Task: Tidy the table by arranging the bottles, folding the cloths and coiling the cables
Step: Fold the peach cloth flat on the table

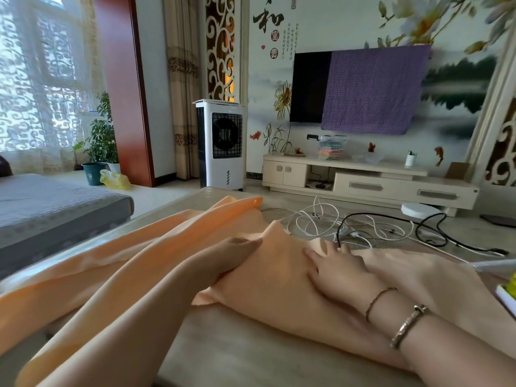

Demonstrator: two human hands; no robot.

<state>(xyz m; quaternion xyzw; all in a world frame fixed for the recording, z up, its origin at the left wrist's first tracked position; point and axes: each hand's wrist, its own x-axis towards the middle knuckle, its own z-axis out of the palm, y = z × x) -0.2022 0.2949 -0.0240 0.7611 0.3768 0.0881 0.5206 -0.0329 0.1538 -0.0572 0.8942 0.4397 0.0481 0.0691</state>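
Cloth [268, 277], smooth and peach-coloured, lies in soft folds across the pale matte table [251, 356]. On its folded part the right hand [339, 270] rests flat, fingers spread. Left of that hand, the left hand [223, 259] curls around the fold's edge, thumb on top. Beyond the cloth, thin white cables [315, 222] and a thicker black cable [430, 233] sprawl in loose tangled loops.

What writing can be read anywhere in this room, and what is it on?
"和": large black brush character on the painted wall mural.
"富" and "貴": two red round seals just below it.
Small vertical columns of black script beside the seals: too small to read.
Red stamp at the top of the wall: blurred.
White tower air cooler: no legible label.
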